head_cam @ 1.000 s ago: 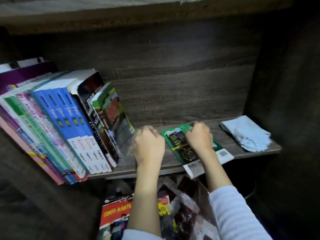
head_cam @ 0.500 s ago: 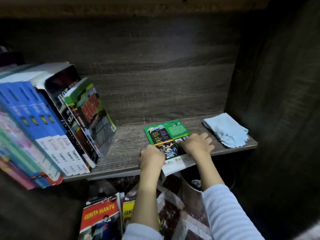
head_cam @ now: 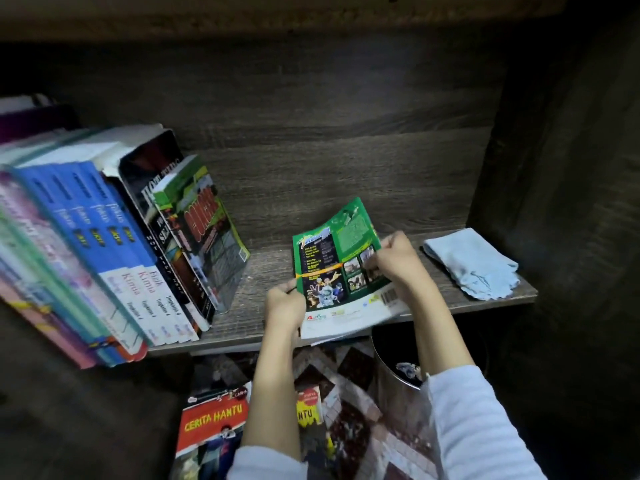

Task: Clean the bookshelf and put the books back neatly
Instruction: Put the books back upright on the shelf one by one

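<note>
We are raising the green comic magazine point(head_cam: 341, 268) off the shelf board point(head_cam: 263, 271) in the middle of the frame. Its back cover is facing us and its near edge is overhanging the board's front lip. Our left hand point(head_cam: 284, 306) is pinching the magazine's left edge near the lower corner, while our right hand point(head_cam: 398, 261) is gripping the right edge with its fingers point(head_cam: 377, 261) curled onto the cover. Holding both sides is, we judge, keeping this thin, floppy booklet from sagging as we are tipping it upright. The leaning row of books point(head_cam: 104, 244) at the left of the frame is where it probably belongs, with bare board lying between the two. The folded blue cloth point(head_cam: 474, 265) is lying at the right end of the board, apart from the books, so we are guessing the wiping here is finished. The CERITA HANTU book point(head_cam: 213, 431) and others are lying on the floor at the bottom of the frame, so the reshelving is only partly done. Half a second ago the magazine was lying flat under both hands; now its far end is lifting and bowing.
</note>
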A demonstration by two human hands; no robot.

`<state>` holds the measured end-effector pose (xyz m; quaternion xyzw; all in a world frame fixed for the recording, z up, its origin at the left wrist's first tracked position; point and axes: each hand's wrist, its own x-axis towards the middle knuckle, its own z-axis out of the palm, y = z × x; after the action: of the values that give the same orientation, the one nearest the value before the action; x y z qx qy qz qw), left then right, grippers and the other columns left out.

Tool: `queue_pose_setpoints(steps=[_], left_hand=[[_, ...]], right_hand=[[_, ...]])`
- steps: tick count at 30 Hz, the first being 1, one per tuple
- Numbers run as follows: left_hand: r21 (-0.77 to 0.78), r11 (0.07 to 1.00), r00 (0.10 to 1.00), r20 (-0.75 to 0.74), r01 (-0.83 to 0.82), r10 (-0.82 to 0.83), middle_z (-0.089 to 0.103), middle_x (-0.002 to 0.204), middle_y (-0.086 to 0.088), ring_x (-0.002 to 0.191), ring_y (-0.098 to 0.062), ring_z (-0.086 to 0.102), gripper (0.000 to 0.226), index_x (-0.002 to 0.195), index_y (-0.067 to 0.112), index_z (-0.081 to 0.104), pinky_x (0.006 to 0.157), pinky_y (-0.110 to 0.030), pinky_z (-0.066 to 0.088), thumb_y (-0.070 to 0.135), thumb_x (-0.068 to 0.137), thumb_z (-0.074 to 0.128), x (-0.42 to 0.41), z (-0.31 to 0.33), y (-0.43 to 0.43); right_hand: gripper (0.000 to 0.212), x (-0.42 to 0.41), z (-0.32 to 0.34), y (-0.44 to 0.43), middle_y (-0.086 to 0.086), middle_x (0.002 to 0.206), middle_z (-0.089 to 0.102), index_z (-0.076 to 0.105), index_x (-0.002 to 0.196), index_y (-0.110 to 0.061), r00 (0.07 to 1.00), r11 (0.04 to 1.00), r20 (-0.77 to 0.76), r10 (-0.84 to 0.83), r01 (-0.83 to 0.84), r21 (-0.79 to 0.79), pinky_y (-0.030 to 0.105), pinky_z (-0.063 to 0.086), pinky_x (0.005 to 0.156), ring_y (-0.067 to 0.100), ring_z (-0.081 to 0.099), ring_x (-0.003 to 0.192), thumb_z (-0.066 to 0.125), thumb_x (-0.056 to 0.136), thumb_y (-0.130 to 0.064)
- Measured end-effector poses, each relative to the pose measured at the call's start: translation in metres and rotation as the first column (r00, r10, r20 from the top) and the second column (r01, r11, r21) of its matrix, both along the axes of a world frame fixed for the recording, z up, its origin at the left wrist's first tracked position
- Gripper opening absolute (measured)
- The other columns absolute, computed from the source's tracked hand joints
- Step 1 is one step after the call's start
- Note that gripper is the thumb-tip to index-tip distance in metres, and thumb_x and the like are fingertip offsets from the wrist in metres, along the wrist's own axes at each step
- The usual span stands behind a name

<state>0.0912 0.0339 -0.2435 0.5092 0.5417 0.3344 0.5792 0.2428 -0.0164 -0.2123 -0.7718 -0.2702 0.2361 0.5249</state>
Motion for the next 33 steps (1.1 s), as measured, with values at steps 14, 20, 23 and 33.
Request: queue_pose_setpoints(steps=[14,20,23,33], left_hand=[[0.901,0.274,0.854,0.169,-0.336,0.493,0.062,0.121,0.0,0.115,-0.018,0.054,0.039,0.135,0.014,0.048,0.1,-0.022,0.033,0.017,0.097,0.04,-0.088,0.101,0.011],[0.967,0.255,0.841,-0.119,-0.024,0.527,0.038,0.147,0.011,0.142,-0.008,0.014,0.05,0.144,0.032,0.033,0.112,-0.05,0.0,0.048,0.096,0.03,-0.113,0.1,0.019],[0.957,0.274,0.829,-0.232,0.099,0.509,0.028,0.152,0.016,0.141,0.0,-0.004,0.062,0.146,0.04,0.02,0.109,-0.055,-0.01,0.061,0.089,0.032,-0.12,0.095,0.022],[0.919,0.304,0.738,-0.386,0.253,0.554,0.033,0.147,0.022,0.14,-0.001,-0.016,0.068,0.139,0.038,0.04,0.105,-0.061,-0.011,0.045,0.078,0.068,-0.126,0.086,0.034]], right_hand=[[0.02,-0.147,0.02,0.03,-0.003,0.073,0.057,0.042,0.1,-0.013,0.898,0.796,0.417,-0.143,-0.147,0.588,0.034,0.033,0.059,0.036,0.061,0.069,0.056,0.087,-0.005],[0.026,-0.18,-0.029,0.059,0.009,0.083,0.066,0.033,0.097,-0.027,0.912,0.746,0.395,-0.111,-0.186,0.639,0.039,0.035,0.059,0.037,0.064,0.064,0.05,0.086,-0.011],[0.026,-0.182,-0.041,0.068,0.009,0.088,0.065,0.032,0.097,-0.028,0.912,0.75,0.409,-0.043,-0.241,0.616,0.038,0.036,0.06,0.038,0.065,0.07,0.049,0.088,-0.011],[0.038,-0.175,-0.045,0.085,-0.009,0.116,0.06,0.041,0.101,-0.025,0.874,0.763,0.298,0.383,-0.481,0.432,0.026,0.046,0.084,0.019,0.062,0.106,0.06,0.08,0.0]])
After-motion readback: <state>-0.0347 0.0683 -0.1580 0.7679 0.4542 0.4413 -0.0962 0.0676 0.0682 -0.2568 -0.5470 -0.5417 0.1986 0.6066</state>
